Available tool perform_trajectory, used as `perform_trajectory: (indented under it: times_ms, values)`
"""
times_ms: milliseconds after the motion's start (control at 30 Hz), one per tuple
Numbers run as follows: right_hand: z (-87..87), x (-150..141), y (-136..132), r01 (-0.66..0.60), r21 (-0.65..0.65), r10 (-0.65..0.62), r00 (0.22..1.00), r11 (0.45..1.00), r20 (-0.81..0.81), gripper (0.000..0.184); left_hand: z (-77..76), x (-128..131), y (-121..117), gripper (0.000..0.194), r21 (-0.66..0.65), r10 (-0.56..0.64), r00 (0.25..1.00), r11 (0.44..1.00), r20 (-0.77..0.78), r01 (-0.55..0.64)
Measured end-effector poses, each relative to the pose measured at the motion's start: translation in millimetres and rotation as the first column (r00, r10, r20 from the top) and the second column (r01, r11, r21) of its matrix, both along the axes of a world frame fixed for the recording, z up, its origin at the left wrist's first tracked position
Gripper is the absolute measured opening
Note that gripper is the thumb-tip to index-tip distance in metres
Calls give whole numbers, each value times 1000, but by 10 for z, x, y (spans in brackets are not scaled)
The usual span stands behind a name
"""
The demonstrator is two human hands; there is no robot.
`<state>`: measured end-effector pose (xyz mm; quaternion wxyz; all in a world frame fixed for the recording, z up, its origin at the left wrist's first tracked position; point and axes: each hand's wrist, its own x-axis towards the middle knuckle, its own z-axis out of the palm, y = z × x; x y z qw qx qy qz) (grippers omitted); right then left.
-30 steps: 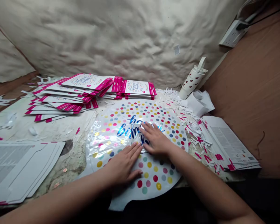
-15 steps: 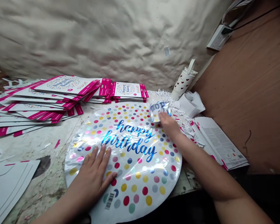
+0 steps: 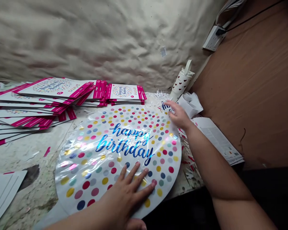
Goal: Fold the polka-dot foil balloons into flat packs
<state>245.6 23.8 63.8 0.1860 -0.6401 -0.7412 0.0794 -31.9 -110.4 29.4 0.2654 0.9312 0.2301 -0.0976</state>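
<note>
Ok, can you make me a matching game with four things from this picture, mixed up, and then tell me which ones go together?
Things:
1. Cup
2. Left hand
3. Balloon
4. Power strip

Clues:
A. Spread out over coloured spots
B. High up on the right side, with a dark plug in it
C. White, with dark hearts
D. Lying flat, with shiny blue words

Right pairs: 1-C, 2-A, 3-D, 4-B
</note>
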Motion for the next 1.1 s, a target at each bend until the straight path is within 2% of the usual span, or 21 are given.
perform_trajectory:
  times_ms: [33, 67, 100, 133, 167, 200, 233, 300, 400, 500, 600, 700, 767, 833, 900, 1000, 1100]
  values:
    - [44, -142, -195, -197, -51, 194, 979, 979, -56, 47, 11, 54, -1, 85, -23, -14, 999, 1000, -36, 13]
    - [48, -273, -404, -409, -157, 396, 912, 899, -107, 47, 5, 84, -7, 90, -21, -9, 997, 1000, -71, 8]
    - [14, -381, -612, -548, -271, 532, 836, 791, -136, 53, -12, 90, -20, 93, -5, 2, 995, 1000, -104, -3]
    - [-51, -457, -808, -617, -361, 609, 778, 699, -153, 65, -37, 76, -44, 96, 20, 17, 991, 1000, -133, -14]
    - [-137, -500, -980, -640, -416, 636, 753, 646, -171, 77, -66, 46, -79, 97, 50, 32, 988, 998, -153, -25]
    - [-231, -510, -1124, -643, -448, 640, 746, 621, -185, 86, -95, 3, -124, 92, 82, 43, 986, 996, -161, -30]
    - [-323, -494, -1237, -636, -454, 624, 756, 624, -201, 92, -121, -48, -176, 83, 110, 41, 986, 994, -159, -23]
    - [-470, -423, -1381, -615, -425, 570, 784, 664, -244, 93, -150, -151, -292, 61, 147, 11, 990, 989, -140, 10]
    - [-567, -354, -1467, -597, -357, 517, 802, 719, -299, 72, -119, -250, -413, 48, 156, 24, 995, 988, -93, -9]
    - [-538, -401, -1521, -622, -319, 513, 777, 715, -364, 53, -14, -260, -371, 36, 36, 150, 989, 988, -11, -149]
    - [-476, -504, -1590, -663, -318, 515, 736, 677, -440, 53, 103, -242, -185, 23, -161, 319, 947, 934, -32, -320]
    - [-471, -586, -1625, -670, -292, 512, 723, 683, -463, 33, 153, -234, 9, 21, -372, 403, 912, 837, -80, -402]
    - [-506, -620, -1612, -662, -253, 483, 710, 705, -512, 22, 134, -224, 90, 19, -458, 471, 877, 762, -95, -459]
    - [-553, -643, -1584, -618, -238, 402, 710, 749, -579, 17, 99, -208, 135, 23, -499, 567, 820, 689, -83, -527]
    - [-598, -659, -1553, -541, -284, 287, 740, 791, -609, 11, 81, -200, 168, 31, -570, 596, 799, 630, -79, -527]
    - [-647, -660, -1507, -485, -378, 182, 771, 789, -610, 14, 121, -224, 226, 32, -650, 542, 836, 605, -87, -460]
    - [-641, -649, -1465, -503, -388, 186, 763, 772, -620, 16, 175, -260, 260, 34, -618, 545, 837, 639, -55, -457]
